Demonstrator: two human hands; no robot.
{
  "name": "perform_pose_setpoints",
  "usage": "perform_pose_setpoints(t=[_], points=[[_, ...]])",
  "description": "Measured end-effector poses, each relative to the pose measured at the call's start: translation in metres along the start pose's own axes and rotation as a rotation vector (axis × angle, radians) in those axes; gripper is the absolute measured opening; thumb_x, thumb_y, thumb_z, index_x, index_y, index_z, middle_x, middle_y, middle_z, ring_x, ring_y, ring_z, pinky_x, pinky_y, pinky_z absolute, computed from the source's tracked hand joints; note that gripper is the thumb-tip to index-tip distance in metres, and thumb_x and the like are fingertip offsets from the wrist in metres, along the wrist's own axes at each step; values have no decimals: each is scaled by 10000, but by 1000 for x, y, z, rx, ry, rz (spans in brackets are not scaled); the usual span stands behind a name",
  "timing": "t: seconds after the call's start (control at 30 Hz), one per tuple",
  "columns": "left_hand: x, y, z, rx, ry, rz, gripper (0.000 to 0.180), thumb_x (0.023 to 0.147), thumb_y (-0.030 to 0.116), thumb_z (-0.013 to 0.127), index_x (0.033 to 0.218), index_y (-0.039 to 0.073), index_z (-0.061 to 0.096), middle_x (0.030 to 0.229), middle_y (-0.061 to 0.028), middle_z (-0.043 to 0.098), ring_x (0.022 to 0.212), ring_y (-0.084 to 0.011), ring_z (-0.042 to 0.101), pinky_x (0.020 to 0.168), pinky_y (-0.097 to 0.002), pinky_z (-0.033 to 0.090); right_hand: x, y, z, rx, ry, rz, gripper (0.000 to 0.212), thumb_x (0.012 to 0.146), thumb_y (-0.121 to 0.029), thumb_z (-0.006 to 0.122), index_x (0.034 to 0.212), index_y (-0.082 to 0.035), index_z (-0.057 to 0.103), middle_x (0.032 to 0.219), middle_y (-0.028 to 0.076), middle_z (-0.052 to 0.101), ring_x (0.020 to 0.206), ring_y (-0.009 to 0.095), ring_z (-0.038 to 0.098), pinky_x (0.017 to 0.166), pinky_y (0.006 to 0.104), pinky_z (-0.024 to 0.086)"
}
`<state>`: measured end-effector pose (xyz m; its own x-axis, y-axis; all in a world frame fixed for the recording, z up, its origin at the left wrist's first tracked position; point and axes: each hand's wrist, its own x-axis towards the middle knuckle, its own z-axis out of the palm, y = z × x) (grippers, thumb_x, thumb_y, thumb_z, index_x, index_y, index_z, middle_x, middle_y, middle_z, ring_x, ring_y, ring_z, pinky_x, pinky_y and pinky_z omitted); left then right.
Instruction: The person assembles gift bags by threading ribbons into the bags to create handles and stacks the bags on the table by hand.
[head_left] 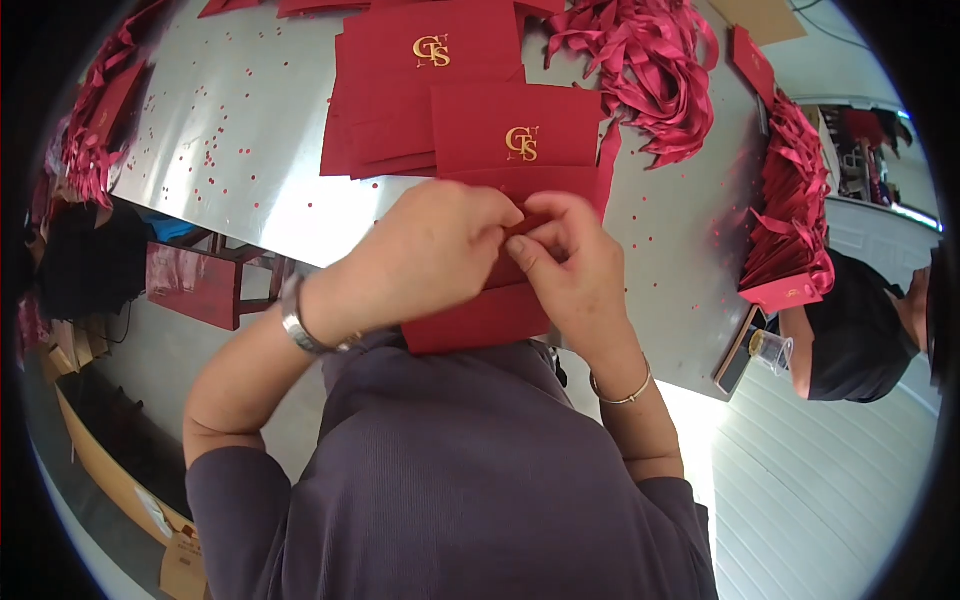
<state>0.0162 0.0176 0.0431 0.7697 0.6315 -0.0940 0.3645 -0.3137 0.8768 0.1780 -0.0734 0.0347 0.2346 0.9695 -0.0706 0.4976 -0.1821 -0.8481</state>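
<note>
In front of my body lies a flat red paper bag (475, 320), its lower end over the table's near edge. My left hand (420, 240) is closed over it, fingertips pinched together near its middle. My right hand (585, 275) meets it there, thumb and forefinger closed in a pinch on the red material. The exact bit between the fingertips is mostly hidden. Just beyond my hands lies another red bag (515, 120) with a gold emblem, overlapping a stack of similar red bags (390, 100). A narrow red ribbon (608, 160) lies beside it, right of my fingers.
Loose red ribbons (650, 75) heap up at the far right. Along the table's right edge stands a row of red bags with ribbons (785, 220), near a phone (735, 365) and a clear plastic cup (772, 350). A person in black (860, 325) sits beyond. Small red dots speckle the metal table (230, 130).
</note>
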Motion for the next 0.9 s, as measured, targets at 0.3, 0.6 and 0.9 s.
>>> perform_pose_setpoints(t=[0.3,0.6,0.9], points=[[38,-9,-32,-131,-377,69,121,851,29,634,958,0,682,806,-79,689,761,-129,640,733,-280,506,-9,9,7,-118,40,-210,269,817,-84,715,1011,-22,540,734,102,656,582,215,631,534,315,486],[24,-15,-14,104,-207,210,66,791,21,639,843,-20,645,779,-175,652,727,-326,642,667,-376,514,-15,5,3,-79,-20,-129,320,812,-33,721,1057,-1,518,769,59,661,669,84,576,628,232,470],[3,-35,-37,-315,355,-512,178,892,102,601,1017,-23,616,750,-90,658,712,-164,673,626,-303,526,-8,25,3,-139,-49,-124,404,790,-98,708,1145,-23,531,773,103,643,709,246,622,646,352,479]])
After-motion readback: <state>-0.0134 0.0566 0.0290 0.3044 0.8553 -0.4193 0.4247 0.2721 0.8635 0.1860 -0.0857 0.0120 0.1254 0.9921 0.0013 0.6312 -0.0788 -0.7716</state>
